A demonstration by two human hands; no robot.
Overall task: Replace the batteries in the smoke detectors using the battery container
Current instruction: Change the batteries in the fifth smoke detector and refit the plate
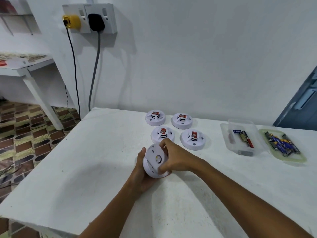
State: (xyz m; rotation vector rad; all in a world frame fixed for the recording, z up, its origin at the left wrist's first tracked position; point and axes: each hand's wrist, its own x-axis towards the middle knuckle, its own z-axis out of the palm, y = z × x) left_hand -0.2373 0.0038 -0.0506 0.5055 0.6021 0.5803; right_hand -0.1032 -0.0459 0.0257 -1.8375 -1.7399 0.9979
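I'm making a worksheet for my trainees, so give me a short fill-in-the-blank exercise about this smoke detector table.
1. Both hands, left hand and right hand, hold one round white smoke detector with its ____ side facing the camera.
2. ____ more white smoke detectors sit on the white table.
3. The clear plastic container lies to the ____ of them.

Missing words: back; Four; right

Two bare forearms, no sleeves visible
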